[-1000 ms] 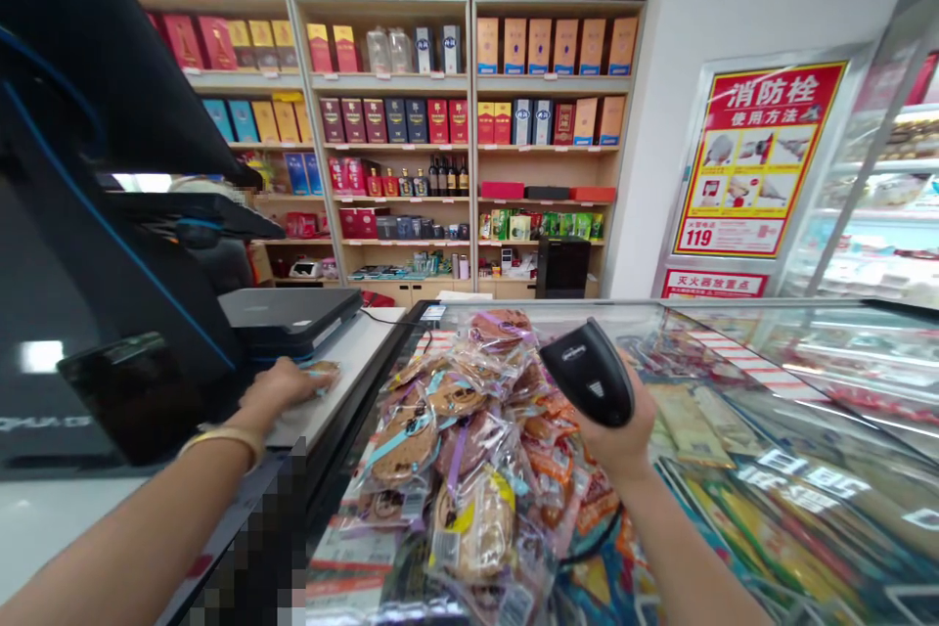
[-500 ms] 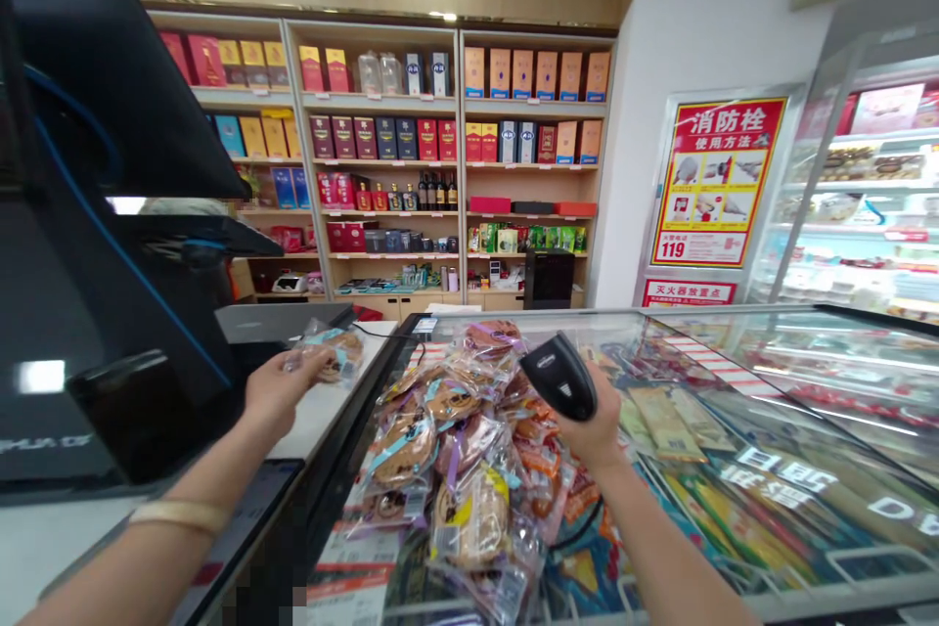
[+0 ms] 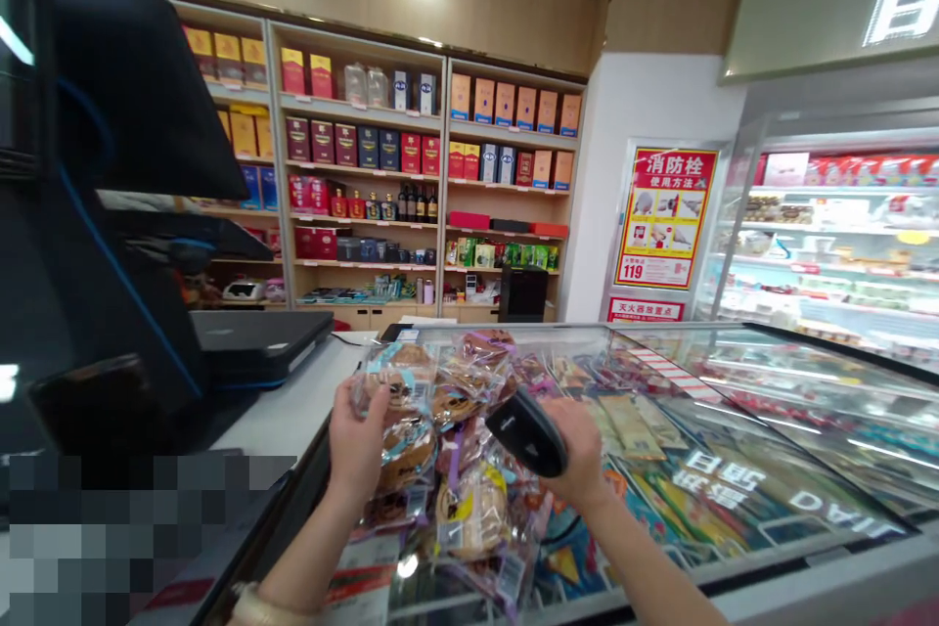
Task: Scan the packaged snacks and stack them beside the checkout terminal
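Observation:
My left hand (image 3: 355, 445) pinches the edge of a clear packet with a brown, round food item and a blue band (image 3: 406, 369). It is at the left side of a pile of similar clear snack packets (image 3: 473, 509), which lies on the glass lid of a chest freezer. In my right hand (image 3: 582, 450) is a black handheld barcode scanner (image 3: 528, 432). Its head points left over the pile, close to the packets but apart from the held one. The scanner's cord shows partly beneath my right wrist.
Left of the freezer stands a black checkout terminal (image 3: 132, 78) on a white counter (image 3: 256, 425). Through the freezer glass (image 3: 734, 425), packaged frozen goods show. Shelves with boxes and bottles (image 3: 359, 147) line the back wall. A lit refrigerated display (image 3: 828, 235) is at the right.
My left hand has moved right with the packet, from over the white counter to the pile. The scanner has come lower and slightly left. The view has turned rightward.

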### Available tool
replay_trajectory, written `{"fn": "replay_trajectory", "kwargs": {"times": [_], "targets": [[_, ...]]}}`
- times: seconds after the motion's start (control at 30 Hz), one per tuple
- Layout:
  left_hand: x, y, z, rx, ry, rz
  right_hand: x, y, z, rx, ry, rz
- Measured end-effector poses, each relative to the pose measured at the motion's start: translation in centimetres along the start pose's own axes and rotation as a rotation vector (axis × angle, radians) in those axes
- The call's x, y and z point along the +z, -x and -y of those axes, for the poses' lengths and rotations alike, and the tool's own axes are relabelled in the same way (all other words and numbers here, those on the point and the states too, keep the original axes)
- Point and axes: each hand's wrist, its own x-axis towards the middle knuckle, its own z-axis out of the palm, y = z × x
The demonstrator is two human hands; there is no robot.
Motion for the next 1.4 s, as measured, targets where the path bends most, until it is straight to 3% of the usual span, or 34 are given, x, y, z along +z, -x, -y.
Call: {"fn": "replay_trajectory", "kwargs": {"times": [0.2, 0.83, 0.93, 1.13, 1.23, 1.4], "targets": [[-0.8, 0.7, 1.1, 0.283, -0.273, 0.004, 1.7, 0.0, 2.1, -0.049, 0.011, 0.13], [-0.2, 1.2, 0.3, 0.301, -0.226, 0.009, 2.1, 0.4, 2.8, 0.004, 0.029, 0.184], [0.0, 1.3, 0.0, 0.226, -0.142, -0.01, 1.9, 0.7, 2.3, 0.003, 0.012, 0.137], [0.0, 0.1, 0.2, -0.168, 0.091, -0.152, 1.1, 1.5, 1.1, 0.027, 0.009, 0.009], [-0.5, -0.9, 0.7, -0.255, 0.05, -0.181, 0.8, 1.7, 0.8, 0.038, 0.006, -0.01], [-1.7, -1.5, 1.8, -0.301, -0.252, -0.07, 0.6, 1.9, 0.7, 0.023, 0.007, -0.012]]}}
